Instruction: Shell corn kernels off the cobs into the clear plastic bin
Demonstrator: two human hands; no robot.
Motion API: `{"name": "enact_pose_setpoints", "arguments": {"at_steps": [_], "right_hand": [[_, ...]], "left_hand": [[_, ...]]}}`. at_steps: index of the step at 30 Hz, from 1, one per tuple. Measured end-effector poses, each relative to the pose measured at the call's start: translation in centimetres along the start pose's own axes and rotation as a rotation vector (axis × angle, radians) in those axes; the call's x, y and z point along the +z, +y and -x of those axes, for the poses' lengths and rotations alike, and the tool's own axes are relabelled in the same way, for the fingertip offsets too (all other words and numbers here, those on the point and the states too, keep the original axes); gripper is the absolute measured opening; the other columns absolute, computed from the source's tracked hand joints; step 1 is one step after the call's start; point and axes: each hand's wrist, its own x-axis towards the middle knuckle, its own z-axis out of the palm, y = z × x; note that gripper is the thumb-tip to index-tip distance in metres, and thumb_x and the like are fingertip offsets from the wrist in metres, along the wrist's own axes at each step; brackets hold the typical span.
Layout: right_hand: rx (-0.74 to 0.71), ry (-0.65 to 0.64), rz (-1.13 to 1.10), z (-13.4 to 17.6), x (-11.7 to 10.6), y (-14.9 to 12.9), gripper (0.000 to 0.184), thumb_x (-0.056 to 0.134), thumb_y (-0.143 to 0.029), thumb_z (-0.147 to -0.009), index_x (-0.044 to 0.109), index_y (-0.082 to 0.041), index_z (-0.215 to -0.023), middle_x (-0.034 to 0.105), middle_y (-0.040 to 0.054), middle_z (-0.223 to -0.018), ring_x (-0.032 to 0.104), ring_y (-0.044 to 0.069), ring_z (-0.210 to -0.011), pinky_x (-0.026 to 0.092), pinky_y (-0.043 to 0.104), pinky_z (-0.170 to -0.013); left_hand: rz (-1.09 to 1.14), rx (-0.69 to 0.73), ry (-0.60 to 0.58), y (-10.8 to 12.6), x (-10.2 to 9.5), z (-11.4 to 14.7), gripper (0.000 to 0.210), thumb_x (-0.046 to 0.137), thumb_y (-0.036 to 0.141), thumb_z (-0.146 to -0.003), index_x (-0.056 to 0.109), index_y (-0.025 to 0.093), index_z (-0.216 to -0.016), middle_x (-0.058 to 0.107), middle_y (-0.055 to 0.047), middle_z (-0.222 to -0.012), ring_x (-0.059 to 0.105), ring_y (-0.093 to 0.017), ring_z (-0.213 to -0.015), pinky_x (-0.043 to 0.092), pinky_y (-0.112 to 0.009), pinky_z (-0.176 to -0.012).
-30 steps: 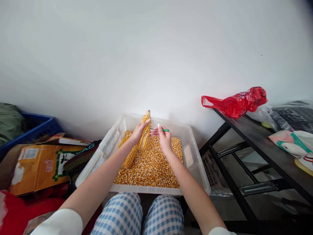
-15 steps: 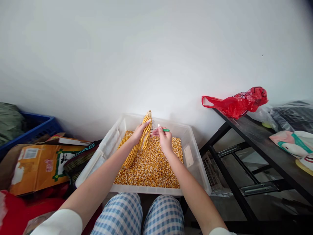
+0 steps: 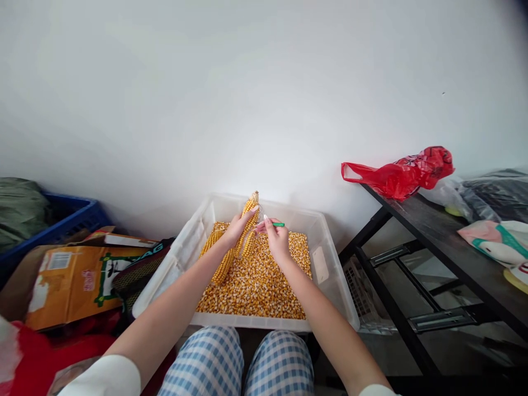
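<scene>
My left hand is closed around an ear of corn, tip upward, over a translucent plastic tub. My right hand grips a thin tool with a green handle against the right side of that ear. The tool's working end is too small to make out, and fine silky threads hang near it. Loose yellow kernels cover the tub's floor. More ears of corn lie on them at the left, partly hidden by my left forearm.
At the right stands a black-framed table with a red plastic bag on its corner. An orange cardboard box and a blue crate are at the left. A white wall rises behind the tub.
My right hand and the green-handled tool have moved slightly down along the ear. The ear leans a little more to the right. The whole view has shifted slightly.
</scene>
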Motion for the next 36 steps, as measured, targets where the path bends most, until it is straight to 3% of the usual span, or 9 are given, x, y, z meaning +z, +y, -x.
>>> {"name": "enact_pose_setpoints", "arguments": {"at_steps": [3,11,14,18,23,25,31,36], "right_hand": [[0.031,0.003,-0.022,-0.2,-0.2,0.0,0.036,0.045,-0.049,-0.076,0.059,-0.016,-0.073,0.067,0.0055,-0.075,0.063,0.015,-0.063,0.050,0.028,-0.063],[0.184,-0.055,-0.155,-1.2,-1.2,-0.8,0.031,0.054,-0.046,-0.072,0.056,-0.016,-0.069,0.066,0.0044,-0.062,0.063,0.016,-0.056,0.052,0.029,-0.058],[0.235,-0.057,-0.175,-1.3,-1.6,-0.7,0.032,0.054,-0.048,-0.071,0.055,-0.016,-0.068,0.066,0.0042,-0.060,0.063,0.017,-0.054,0.052,0.029,-0.055],[0.328,-0.050,-0.189,-1.6,-2.1,-0.2,0.038,0.052,-0.052,-0.072,0.054,-0.015,-0.065,0.064,0.0050,-0.053,0.061,0.016,-0.047,0.051,0.027,-0.047],[0.410,-0.140,-0.182,-1.4,-1.7,0.0,0.038,0.054,-0.050,-0.070,0.056,-0.013,-0.065,0.063,0.0053,-0.051,0.057,0.013,-0.040,0.048,0.024,-0.041],[0.388,-0.149,-0.198,-1.3,-1.3,-0.1,0.037,0.056,-0.050,-0.069,0.057,-0.013,-0.068,0.064,0.0051,-0.053,0.059,0.014,-0.044,0.049,0.024,-0.044],[0.215,0.055,-0.260,-1.4,-1.2,-0.5,0.037,0.052,-0.052,-0.071,0.054,-0.015,-0.069,0.065,0.0042,-0.059,0.062,0.015,-0.049,0.051,0.026,-0.052],[0.176,0.001,-0.222,-1.2,-1.1,-0.5,0.035,0.051,-0.050,-0.073,0.055,-0.015,-0.072,0.066,0.0052,-0.063,0.062,0.016,-0.053,0.051,0.027,-0.053]], "left_hand": [[0.025,-0.072,-0.139,0.0,-0.2,-0.1,0.041,0.056,0.059,-0.062,0.055,0.018,-0.065,0.054,-0.005,-0.052,0.053,-0.018,-0.047,0.044,-0.034,-0.049],[-0.178,0.097,-0.096,0.0,-0.8,-0.7,0.043,0.058,0.054,-0.062,0.059,0.013,-0.076,0.059,-0.005,-0.064,0.054,-0.018,-0.057,0.043,-0.028,-0.054],[-0.250,0.163,-0.139,0.3,-0.8,-0.5,0.044,0.059,0.051,-0.062,0.062,0.012,-0.081,0.061,-0.004,-0.070,0.055,-0.018,-0.062,0.043,-0.027,-0.057],[-0.297,0.178,-0.273,0.5,-0.4,-0.1,0.040,0.061,0.048,-0.062,0.063,0.013,-0.081,0.062,-0.003,-0.072,0.056,-0.018,-0.066,0.043,-0.026,-0.061],[-0.205,0.142,-0.222,0.0,-0.4,-0.5,0.041,0.054,0.050,-0.069,0.060,0.011,-0.081,0.060,-0.003,-0.067,0.054,-0.016,-0.061,0.043,-0.026,-0.059],[-0.165,0.108,-0.204,-0.1,-0.6,-0.7,0.042,0.054,0.051,-0.069,0.059,0.011,-0.080,0.060,-0.003,-0.065,0.055,-0.016,-0.059,0.043,-0.026,-0.058],[-0.057,-0.054,-0.205,-0.3,-0.9,-1.0,0.045,0.053,0.055,-0.068,0.058,0.012,-0.080,0.059,-0.005,-0.059,0.055,-0.016,-0.050,0.045,-0.030,-0.052],[-0.022,-0.043,-0.228,-0.5,-0.8,-0.9,0.044,0.054,0.053,-0.069,0.057,0.012,-0.084,0.059,-0.004,-0.060,0.055,-0.016,-0.051,0.045,-0.028,-0.051]]}}
